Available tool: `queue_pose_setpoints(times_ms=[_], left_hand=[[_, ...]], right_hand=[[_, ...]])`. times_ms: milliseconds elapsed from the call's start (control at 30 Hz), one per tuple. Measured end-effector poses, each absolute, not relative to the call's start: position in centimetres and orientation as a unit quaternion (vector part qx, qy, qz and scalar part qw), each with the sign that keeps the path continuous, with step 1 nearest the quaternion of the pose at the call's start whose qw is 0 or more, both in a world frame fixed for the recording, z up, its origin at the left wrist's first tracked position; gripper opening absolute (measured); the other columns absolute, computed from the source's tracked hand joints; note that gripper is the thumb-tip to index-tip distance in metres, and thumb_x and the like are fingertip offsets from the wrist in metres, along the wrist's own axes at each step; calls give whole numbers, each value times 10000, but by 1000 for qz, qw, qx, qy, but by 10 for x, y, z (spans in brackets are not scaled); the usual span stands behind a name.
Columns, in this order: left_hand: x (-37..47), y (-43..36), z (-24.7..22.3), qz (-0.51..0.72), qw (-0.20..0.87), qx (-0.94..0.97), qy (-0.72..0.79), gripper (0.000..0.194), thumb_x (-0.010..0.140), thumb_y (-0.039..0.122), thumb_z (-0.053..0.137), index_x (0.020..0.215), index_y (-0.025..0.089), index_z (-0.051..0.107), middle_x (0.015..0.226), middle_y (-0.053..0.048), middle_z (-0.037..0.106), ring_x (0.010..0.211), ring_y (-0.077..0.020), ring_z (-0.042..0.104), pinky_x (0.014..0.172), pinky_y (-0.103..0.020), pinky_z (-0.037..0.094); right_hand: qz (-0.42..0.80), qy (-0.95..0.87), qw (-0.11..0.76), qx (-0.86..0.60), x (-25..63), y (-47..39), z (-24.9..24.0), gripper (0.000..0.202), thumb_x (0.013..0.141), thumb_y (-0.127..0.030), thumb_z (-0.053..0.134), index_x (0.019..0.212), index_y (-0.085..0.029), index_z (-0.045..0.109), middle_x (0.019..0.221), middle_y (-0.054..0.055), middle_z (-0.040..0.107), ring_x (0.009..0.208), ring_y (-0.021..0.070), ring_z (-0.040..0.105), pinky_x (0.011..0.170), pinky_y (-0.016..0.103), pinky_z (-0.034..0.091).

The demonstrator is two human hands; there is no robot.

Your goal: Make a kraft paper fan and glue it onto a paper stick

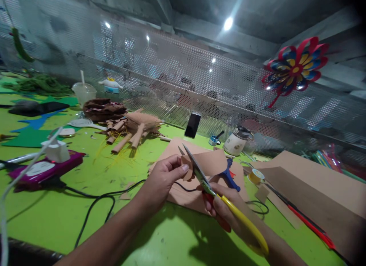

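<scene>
My left hand (164, 178) pinches a strip of tan craft sheet (210, 162) near its left end, thumb on top. The strip curves off to the right above a stack of tan sheets (183, 199). My right hand (225, 199) grips a pair of scissors (238, 216) with one yellow and one orange handle. Their blades are parted and cross the strip just right of my left fingertips. Behind my right hand lies a blue tool (229, 176), partly hidden, its kind unclear.
A purple power strip (47, 169) trails black cable across the green table. Rolled tan pieces (134, 130) are heaped at left back. A phone (192, 125) leans upright behind; a jar (237, 140) stands right of it. Red-handled scissors (311, 226) and large tan sheets (323, 186) lie right.
</scene>
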State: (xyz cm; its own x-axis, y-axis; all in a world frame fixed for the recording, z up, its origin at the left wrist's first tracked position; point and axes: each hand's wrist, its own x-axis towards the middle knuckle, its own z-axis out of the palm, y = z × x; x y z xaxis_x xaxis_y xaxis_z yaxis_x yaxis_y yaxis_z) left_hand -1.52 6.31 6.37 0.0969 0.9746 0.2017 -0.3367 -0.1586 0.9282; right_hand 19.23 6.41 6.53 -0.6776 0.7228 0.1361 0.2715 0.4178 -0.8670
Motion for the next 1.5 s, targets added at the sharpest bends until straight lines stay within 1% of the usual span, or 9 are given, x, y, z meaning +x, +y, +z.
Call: queue_pose_setpoints(times_ms=[133,333,500,767,1000,1100,1233,1400,1500], left_hand=[[-17,64,63,578,569,488,322,121,804,252,623,779,134,623,701,-8,571,688,-122,506,704,-272,391],[-17,63,63,570,597,471,310,112,824,241,594,805,135,628,712,-26,592,702,-137,542,730,-288,419],[-16,64,62,572,617,462,282,185,879,270,529,755,152,599,697,-10,560,675,-125,530,713,-281,434],[-18,63,62,558,546,509,363,172,831,310,582,827,143,622,748,-32,593,719,-159,552,705,-287,436],[-18,59,65,554,533,526,365,183,823,322,583,826,141,607,768,-33,590,741,-171,545,703,-291,421],[-19,59,64,554,538,528,353,179,826,313,578,832,137,608,766,-32,590,740,-171,542,717,-297,418],[-20,60,65,563,530,528,351,171,809,303,598,798,133,615,768,-30,592,741,-163,524,710,-283,411],[-19,59,65,568,543,516,342,159,810,291,596,816,138,641,735,-14,587,703,-143,511,690,-264,401],[-18,60,64,569,546,510,342,152,817,288,587,788,147,637,693,3,563,660,-128,497,663,-253,390]], right_hand=[[437,-801,257,-318,193,62,67,483,919,-562,384,1044,-135,573,679,7,484,491,75,367,435,197,309],[427,-807,257,-317,194,62,66,461,928,-534,387,1016,-125,582,648,-3,466,481,71,343,422,192,296],[437,-806,245,-316,198,63,63,445,941,-510,372,1086,-137,568,704,16,511,493,74,375,437,194,324],[420,-808,273,-309,195,71,57,549,877,-606,426,1109,-136,589,752,49,549,630,136,500,544,238,423],[440,-803,274,-295,195,74,52,603,865,-636,420,1164,-134,569,720,32,528,598,129,484,536,242,415],[432,-807,278,-290,194,73,54,594,866,-645,402,1101,-130,582,700,24,515,578,120,461,519,233,397],[409,-824,272,-282,194,70,63,507,899,-589,394,964,-129,598,693,21,509,567,103,423,524,226,378],[433,-813,264,-284,194,69,63,544,900,-586,401,1152,-131,559,748,46,538,604,124,466,523,231,394],[438,-809,265,-289,193,70,60,567,889,-607,399,1163,-137,560,759,49,539,627,137,491,545,242,415]])
